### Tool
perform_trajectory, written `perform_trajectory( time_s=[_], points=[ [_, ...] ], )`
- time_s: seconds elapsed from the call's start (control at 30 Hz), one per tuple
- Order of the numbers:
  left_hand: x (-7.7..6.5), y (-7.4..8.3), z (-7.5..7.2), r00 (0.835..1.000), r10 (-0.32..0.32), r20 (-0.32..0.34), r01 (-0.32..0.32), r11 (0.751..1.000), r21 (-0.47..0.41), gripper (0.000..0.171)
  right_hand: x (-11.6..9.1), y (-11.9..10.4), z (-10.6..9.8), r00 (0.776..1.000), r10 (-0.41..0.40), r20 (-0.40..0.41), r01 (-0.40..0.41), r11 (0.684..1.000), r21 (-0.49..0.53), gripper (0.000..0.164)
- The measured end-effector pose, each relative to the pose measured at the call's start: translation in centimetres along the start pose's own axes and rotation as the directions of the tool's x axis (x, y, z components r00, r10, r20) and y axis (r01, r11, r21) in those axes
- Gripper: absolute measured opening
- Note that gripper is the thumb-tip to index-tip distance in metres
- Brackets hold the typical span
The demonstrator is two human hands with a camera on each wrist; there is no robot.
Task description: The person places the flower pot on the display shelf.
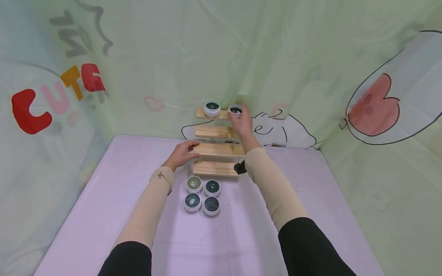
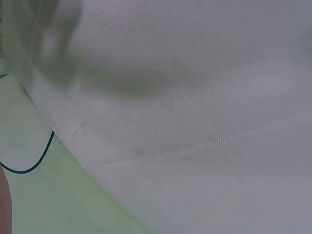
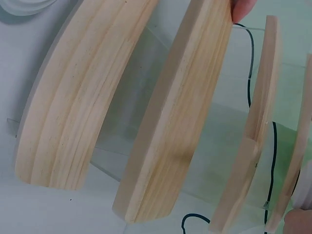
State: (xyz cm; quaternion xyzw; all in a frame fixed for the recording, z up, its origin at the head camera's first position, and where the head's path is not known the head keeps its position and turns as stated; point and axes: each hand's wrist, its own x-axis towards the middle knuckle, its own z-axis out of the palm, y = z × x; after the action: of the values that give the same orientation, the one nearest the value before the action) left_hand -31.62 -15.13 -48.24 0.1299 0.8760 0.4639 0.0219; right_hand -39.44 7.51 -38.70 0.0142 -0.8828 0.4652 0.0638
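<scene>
A stepped display rack with several wooden shelves on clear supports stands at the back of the table. My left hand (image 1: 182,154) grips the left end of its second shelf from the bottom (image 1: 221,149), thumb in front and fingers behind; in the right wrist view a fingertip (image 3: 242,9) shows at that shelf's back edge. At the right end of the top shelf (image 1: 223,114), my right hand (image 1: 243,122) holds a small white round jar (image 1: 236,110) with dark contents. A similar jar (image 1: 212,108) sits on that shelf's left end. The left wrist view shows mostly cloth.
Several more open white jars are grouped in front of the rack, one with greenish contents (image 1: 194,183) and a dark one (image 1: 211,204) among them. A pale purple cloth (image 1: 293,214) covers the table. Printed green curtains (image 1: 165,57) hang behind and at both sides.
</scene>
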Motion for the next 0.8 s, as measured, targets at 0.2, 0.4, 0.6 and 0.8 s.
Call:
perform_trajectory(
  time_s=[0.2, 0.4, 0.6, 0.8],
  points=[
    [0.1, 0.0, 0.0, 1.000, -0.009, 0.014, 0.009, 1.000, -0.003, 0.056, 0.5, 0.2, 0.0, 1.000, 0.027, 0.002, -0.027, 1.000, 0.007, 0.084],
    [0.2, 0.0, -0.1, 1.000, -0.011, 0.009, 0.011, 1.000, 0.002, 0.056, 1.0, 0.2, 0.2, 1.000, 0.028, 0.006, -0.028, 1.000, 0.010, 0.085],
    [0.4, -0.2, 0.0, 1.000, -0.012, 0.009, 0.012, 1.000, 0.003, 0.057, 1.3, 0.2, 0.3, 1.000, 0.025, 0.000, -0.025, 1.000, 0.013, 0.085],
    [0.5, -0.4, 0.0, 1.000, -0.009, 0.003, 0.009, 1.000, 0.001, 0.057, 1.6, 0.2, 0.5, 1.000, 0.021, -0.006, -0.021, 1.000, 0.012, 0.085]
  ],
)
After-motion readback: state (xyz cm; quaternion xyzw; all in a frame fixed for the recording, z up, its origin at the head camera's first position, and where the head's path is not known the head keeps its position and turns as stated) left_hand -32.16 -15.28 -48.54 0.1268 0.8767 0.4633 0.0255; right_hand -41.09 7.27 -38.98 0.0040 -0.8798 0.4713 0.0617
